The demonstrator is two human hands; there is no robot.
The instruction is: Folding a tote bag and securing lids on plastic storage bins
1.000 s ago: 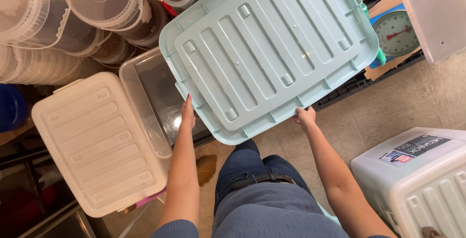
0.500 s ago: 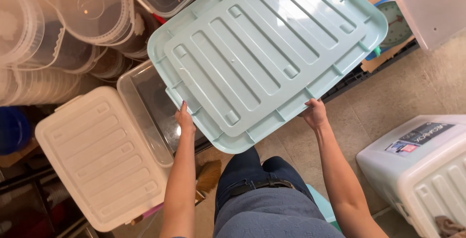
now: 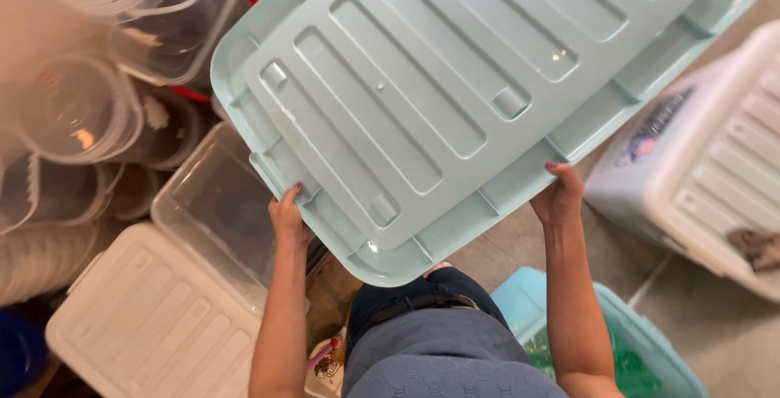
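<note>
Nearest to me, down by my legs, 1 teal bin [image 3: 650, 341] sits on the floor with something green inside, and I can't make out what it is. Just above that, my 2 hands are both busy: my left hand [image 3: 288, 215] is curled around the near-left edge of the pale green lid [image 3: 455, 97], and my right hand [image 3: 559, 196] is closed on the near-right edge, fingers over the rim. I'm gripping it at 2 spread points because it's wide and flat, and that keeps it level in the air in front of me, ribbed underside facing up at me. To my left, on the floor, 1 white lid [image 3: 154, 325] lies flat, and right beside it 1 clear tub [image 3: 219, 203] stands open, partly tucked under the lid I'm holding. To my right, 1 white lidded box [image 3: 707, 162] rests with 1 small brownish rag [image 3: 760, 245] on top. Farthest off, at upper left, clear round containers [image 3: 73, 114] are stacked and nested; I count at least 4, though the blur hides the rest.
</note>
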